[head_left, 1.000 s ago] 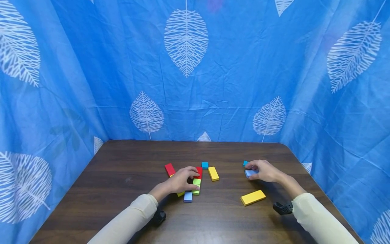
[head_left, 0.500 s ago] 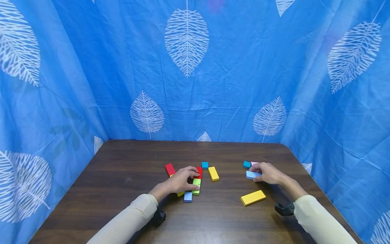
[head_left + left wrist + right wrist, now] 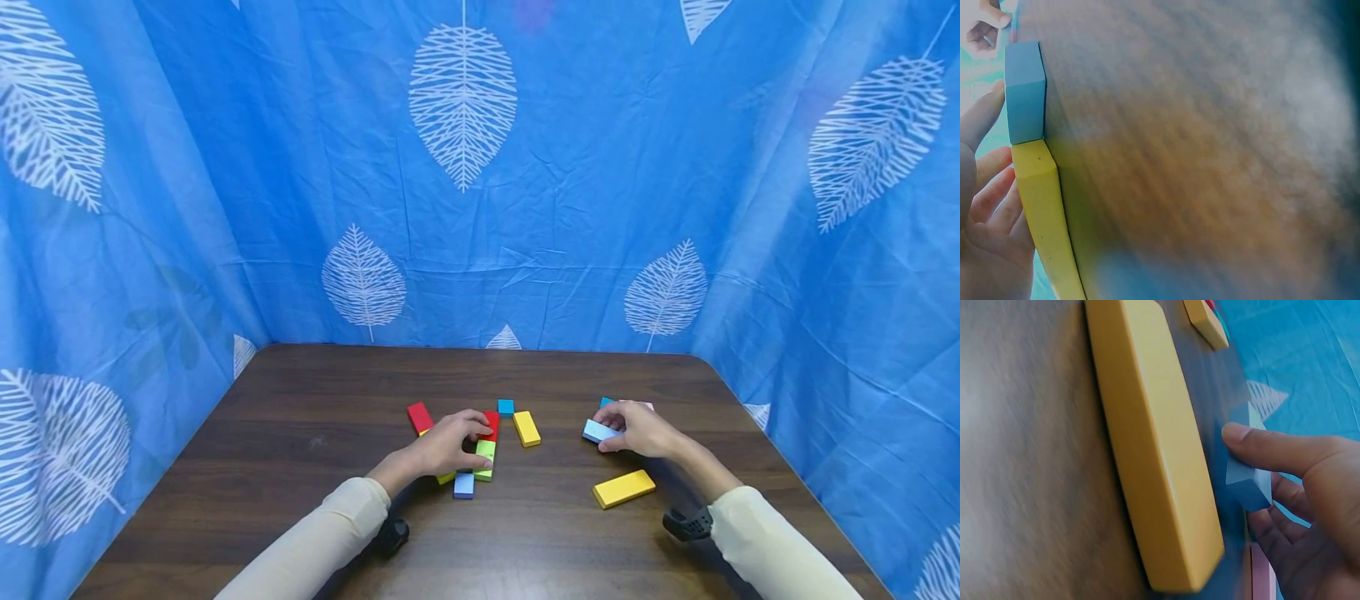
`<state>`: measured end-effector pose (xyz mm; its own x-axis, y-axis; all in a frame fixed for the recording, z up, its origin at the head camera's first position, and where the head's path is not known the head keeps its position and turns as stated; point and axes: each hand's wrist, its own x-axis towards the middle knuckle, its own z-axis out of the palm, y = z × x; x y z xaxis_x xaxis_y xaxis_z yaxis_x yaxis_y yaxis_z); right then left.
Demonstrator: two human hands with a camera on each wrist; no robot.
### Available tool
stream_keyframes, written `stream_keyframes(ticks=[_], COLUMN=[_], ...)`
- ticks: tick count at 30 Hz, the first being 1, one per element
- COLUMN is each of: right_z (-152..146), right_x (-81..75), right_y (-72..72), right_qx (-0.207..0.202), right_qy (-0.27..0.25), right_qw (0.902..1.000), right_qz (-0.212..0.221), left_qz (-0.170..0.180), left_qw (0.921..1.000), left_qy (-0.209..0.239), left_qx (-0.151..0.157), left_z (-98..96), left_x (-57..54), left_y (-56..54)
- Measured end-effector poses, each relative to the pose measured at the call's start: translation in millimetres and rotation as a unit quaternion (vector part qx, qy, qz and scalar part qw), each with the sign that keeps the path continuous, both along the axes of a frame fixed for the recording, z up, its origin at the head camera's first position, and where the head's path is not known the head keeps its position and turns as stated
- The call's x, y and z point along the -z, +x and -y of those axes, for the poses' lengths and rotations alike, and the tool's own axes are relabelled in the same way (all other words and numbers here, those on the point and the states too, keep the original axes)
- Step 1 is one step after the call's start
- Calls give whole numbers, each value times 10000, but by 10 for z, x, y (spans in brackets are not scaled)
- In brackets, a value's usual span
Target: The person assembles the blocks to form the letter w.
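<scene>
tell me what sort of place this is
Probably a makeshift indoor booth: blue leaf-print cloth hangs behind and to both sides of a brown table bearing scattered coloured blocks.

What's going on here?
Someone is handling small blocks two-handed on a dark wooden table. The right hand pinches a light blue block between thumb and fingers; whether it is off the table is hard to tell. A teal block and a pink block sit just beyond that hand, and a long yellow block lies nearer the person. The left hand is over a cluster, fingers at a red block and thumb at a green block.
</scene>
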<state>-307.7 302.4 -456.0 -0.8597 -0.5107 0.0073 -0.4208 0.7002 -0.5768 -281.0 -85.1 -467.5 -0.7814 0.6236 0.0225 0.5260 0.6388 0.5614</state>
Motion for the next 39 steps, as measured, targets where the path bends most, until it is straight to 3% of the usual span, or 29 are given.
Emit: stream_keyframes(ticks=[4, 11, 32, 39], right_z=[110, 327, 791, 968], right_x=[14, 2, 68, 121], right_y=[36, 132, 404, 487], right_qx=[-49, 39, 48, 671], right_qy=[-220, -47, -230, -145], right_qw=[9997, 10000, 9997, 9972], right_qz=[48, 25, -64, -294], left_qz=[32, 49, 48, 72], left_qw=[10000, 10000, 10000, 9999], left_qy=[-29, -68, -48, -22], left_qx=[-19, -35, -36, -70], left_z=[-5, -3, 0, 3], left_x=[-7, -17, -30, -27], left_y=[-5, -3, -6, -4])
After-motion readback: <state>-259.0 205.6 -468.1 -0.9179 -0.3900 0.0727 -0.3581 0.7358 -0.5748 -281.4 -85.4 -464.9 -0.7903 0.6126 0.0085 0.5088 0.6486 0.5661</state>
